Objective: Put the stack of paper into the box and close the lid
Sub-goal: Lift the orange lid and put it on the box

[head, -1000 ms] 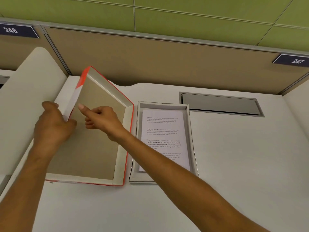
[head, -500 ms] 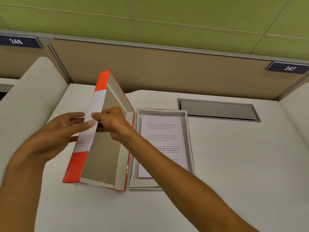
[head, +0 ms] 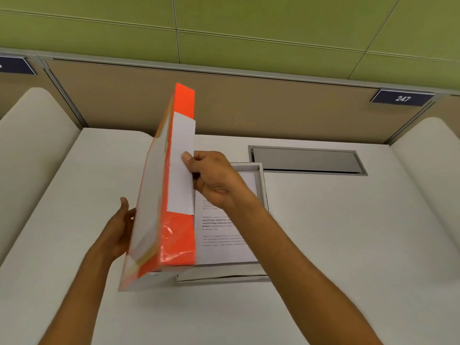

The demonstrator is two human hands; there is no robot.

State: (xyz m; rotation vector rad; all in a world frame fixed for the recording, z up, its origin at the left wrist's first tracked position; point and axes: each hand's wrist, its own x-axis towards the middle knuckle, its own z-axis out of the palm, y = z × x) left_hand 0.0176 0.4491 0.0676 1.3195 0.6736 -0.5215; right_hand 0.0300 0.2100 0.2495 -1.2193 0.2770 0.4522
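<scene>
Holding the lid on edge over the open box

Reaching in from the bottom of the view, two bare forearms cross a white desk (head: 348, 245). The left hand (head: 119, 232) is cupped against the broad white top face of the lid (head: 171, 235), its thumb up along the lid's edge; the fingers lie behind the cardboard, so I cannot tell whether they are curled or flat. The lid is orange with a white label (head: 183, 165) on its side wall, and it stands nearly upright on its long edge, tilted a little, with its lower end just above the desk by the near left corner of the box. The right hand (head: 216, 180) is closed on the lid's upper side wall, thumb pressed on the white label and the fingers wrapped behind. Just beyond and to the right, the box (head: 262, 185) lies open on the desk, and the stack of paper (head: 224, 245) rests flat inside it, printed side up. Farther back, a grey cable hatch (head: 306, 160) is set in the desk, and a tan partition (head: 273, 108) carries a dark plate (head: 402, 98) reading 247
</scene>
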